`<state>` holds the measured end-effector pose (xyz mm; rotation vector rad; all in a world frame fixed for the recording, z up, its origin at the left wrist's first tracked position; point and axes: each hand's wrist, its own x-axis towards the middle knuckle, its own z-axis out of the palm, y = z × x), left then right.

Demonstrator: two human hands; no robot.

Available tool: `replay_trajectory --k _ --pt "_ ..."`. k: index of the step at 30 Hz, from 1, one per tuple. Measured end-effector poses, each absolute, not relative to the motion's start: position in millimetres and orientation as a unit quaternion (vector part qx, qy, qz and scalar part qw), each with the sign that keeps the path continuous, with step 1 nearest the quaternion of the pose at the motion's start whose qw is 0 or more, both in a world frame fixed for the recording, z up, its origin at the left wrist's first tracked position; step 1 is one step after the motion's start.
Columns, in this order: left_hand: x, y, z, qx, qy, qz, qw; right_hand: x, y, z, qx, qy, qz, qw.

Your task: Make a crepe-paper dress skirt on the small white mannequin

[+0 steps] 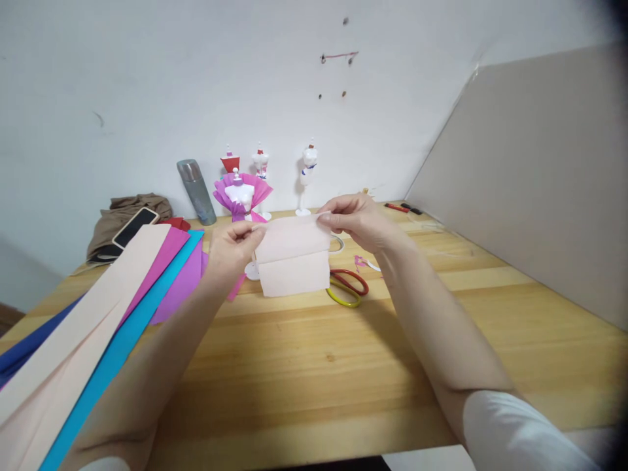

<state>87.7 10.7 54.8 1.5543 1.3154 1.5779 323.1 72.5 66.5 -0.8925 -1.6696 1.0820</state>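
Note:
Between my two hands hangs a pale pink crepe paper sheet point(294, 275), with a fold line running across its middle. My left hand point(234, 247) pinches its upper left corner, and my right hand point(356, 221) pinches the upper right corner. Just behind the paper stands a small white mannequin point(239, 192) with a pink and purple ruffled paper collar; the sheet hides its lower part. Scissors with red and yellow handles point(360, 282) lie on the table to the right of the sheet, their blades hidden behind it.
Colored paper strips point(112, 320) lie at the left, beside my left forearm. A phone point(136, 227) rests against brown cloth point(120, 219), near a grey bottle point(197, 191). More small mannequins point(309, 157) stand along the wall. Red and black pens point(396, 207) lie at the back right of the wooden table point(294, 379).

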Motion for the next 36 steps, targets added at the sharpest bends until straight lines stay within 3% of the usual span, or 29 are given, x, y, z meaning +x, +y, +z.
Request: replay_trajectory --k 7,14,20,36 --pt "82.3 10.3 57.5 0.546 0.532 0.569 0.307 314.8 71.0 65.4 -0.423 -0.639 0.425 0.481" --pt "82.8 9.7 60.7 0.5 0.495 0.553 0.446 307.0 66.9 64.3 -0.401 -0.58 0.511 0.492" --pt "89.8 2.9 66.4 0.464 0.47 0.559 0.501 306.8 67.3 61.9 -0.365 -0.535 0.583 0.491" --pt "95.0 5.8 62.0 0.429 0.428 0.665 0.437 294.8 61.3 58.1 -0.301 -0.542 0.563 0.546"
